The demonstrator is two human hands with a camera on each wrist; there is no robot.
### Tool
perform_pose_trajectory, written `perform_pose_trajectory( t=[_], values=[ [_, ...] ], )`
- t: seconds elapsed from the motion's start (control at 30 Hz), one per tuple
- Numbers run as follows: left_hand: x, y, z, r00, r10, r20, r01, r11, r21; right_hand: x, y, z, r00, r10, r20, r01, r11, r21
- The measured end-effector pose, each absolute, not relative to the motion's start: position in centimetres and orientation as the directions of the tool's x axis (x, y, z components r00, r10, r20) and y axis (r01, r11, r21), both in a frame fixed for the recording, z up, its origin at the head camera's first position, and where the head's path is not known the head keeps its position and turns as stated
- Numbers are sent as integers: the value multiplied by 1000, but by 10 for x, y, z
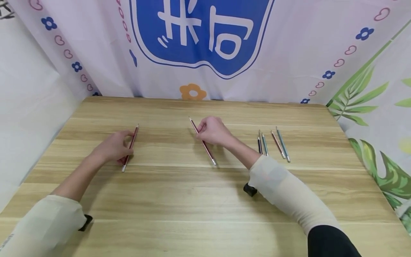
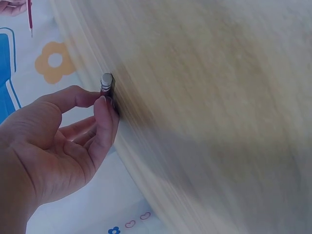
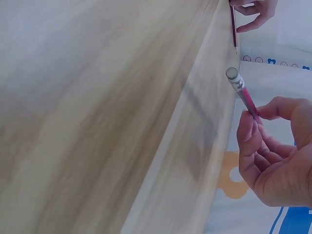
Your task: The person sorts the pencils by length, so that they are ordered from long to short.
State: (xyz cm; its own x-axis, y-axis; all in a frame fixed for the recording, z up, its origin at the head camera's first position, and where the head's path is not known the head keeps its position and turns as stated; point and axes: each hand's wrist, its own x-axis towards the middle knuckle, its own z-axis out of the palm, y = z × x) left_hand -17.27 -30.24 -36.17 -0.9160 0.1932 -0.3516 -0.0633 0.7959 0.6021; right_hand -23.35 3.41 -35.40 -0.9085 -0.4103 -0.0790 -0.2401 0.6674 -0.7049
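On the left side of the table, my left hand (image 1: 112,147) pinches a dark red pencil (image 1: 135,134) between thumb and fingers. Its silver eraser end points toward me, and the pencil lies on or very near the wood. Near the middle, my right hand (image 1: 213,131) pinches another red pencil (image 1: 208,151), slanted with its tip away to the left. The right wrist view shows this pencil (image 3: 249,102) raised off the tabletop, its shadow apart from it. In the left wrist view, the left hand (image 2: 63,141) has its fingertips beside the eraser end.
Right of my right hand lie several pencils: a dark one (image 1: 259,145), a teal one (image 1: 264,144), a reddish one (image 1: 277,144) and a longer teal one (image 1: 283,144). The wooden table (image 1: 179,210) ends at a printed curtain (image 1: 106,46) behind.
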Motion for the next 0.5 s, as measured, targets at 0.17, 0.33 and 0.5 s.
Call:
perform_pose_trajectory(
  t=[0.17,0.33,0.5],
  values=[
    [-173,-301,-360,-915,198,-351,-61,792,607,-235,29,-353,-909,-413,-51,-260,659,-706],
    [-172,-304,-358,-923,220,-315,-1,819,574,-235,25,-352,-904,-426,-40,-274,647,-711],
    [-173,-311,-359,-928,265,-261,82,831,550,-236,20,-351,-905,-424,-31,-273,636,-722]
  ],
)
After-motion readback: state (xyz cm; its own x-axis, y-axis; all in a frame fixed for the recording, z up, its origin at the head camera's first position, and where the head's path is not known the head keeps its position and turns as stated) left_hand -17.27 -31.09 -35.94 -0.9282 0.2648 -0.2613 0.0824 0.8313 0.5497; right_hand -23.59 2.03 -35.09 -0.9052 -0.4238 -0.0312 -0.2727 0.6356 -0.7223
